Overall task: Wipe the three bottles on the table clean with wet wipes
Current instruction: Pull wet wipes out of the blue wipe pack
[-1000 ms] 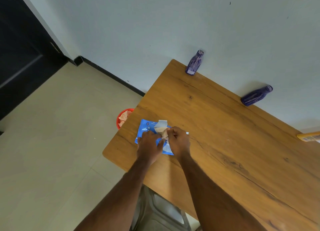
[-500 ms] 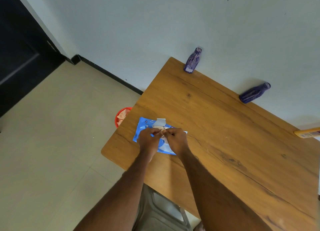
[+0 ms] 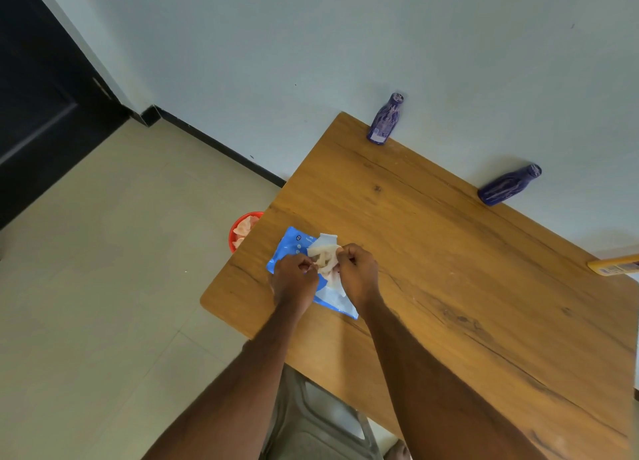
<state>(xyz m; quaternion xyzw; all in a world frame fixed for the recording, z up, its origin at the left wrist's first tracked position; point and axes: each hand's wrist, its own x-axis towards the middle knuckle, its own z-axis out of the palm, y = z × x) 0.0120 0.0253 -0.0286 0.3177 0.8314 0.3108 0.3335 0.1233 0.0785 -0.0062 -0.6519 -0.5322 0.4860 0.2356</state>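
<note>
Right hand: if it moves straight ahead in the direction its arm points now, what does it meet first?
The right hand points up-left, so it would probably first meet the wet wipe it already pinches, over the blue pack; depth is unclear.

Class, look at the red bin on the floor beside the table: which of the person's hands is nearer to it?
The left. The left hand is over the table edge nearest the red bin; the right hand is further along the table, beyond the wipe both hands pinch.
</note>
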